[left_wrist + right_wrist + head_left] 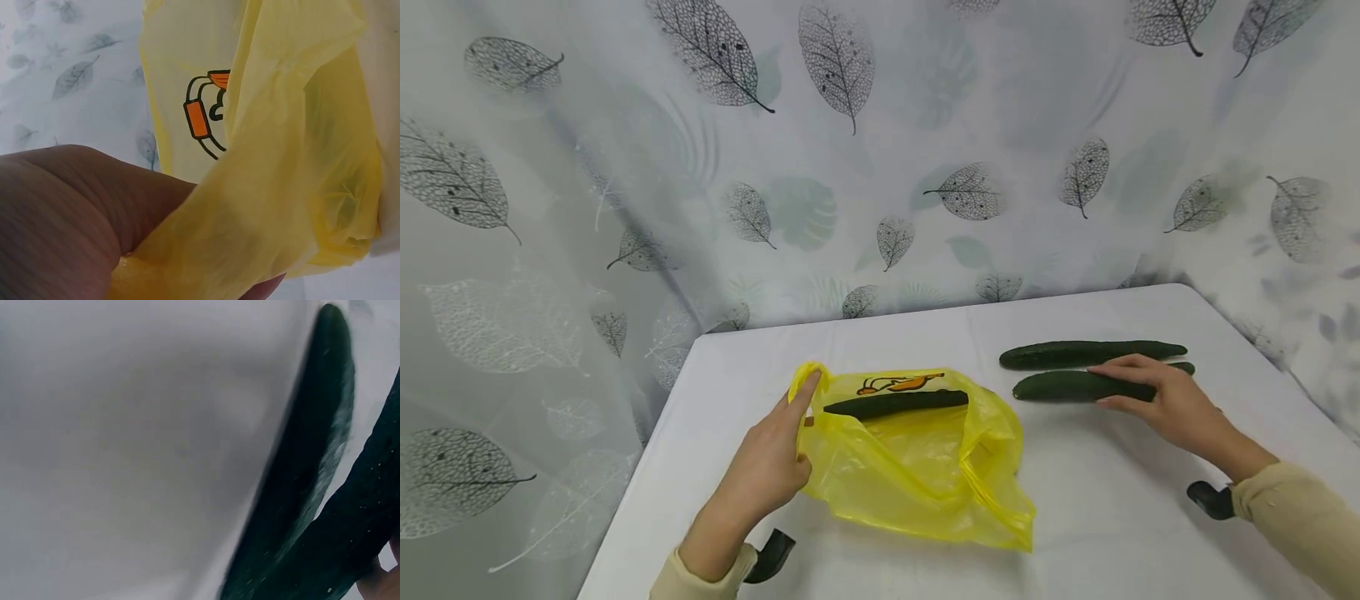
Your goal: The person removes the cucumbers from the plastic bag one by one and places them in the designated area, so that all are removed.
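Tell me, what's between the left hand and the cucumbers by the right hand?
The yellow bag, with one cucumber showing in its opening, lies there in the head view.

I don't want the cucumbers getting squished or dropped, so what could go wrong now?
The floppy yellow bag might sag shut, since the left hand holds only one side. The right hand, gripping the nearer cucumber, could bump the farther cucumber close beside it and perhaps roll it.

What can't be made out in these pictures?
Head: right end of the bagged cucumber, hidden by the yellow plastic bag.
Left wrist: much of the left hand, covered by the bag; printed drawing, partly behind folds.
Right wrist: most of the right hand, past the edge.
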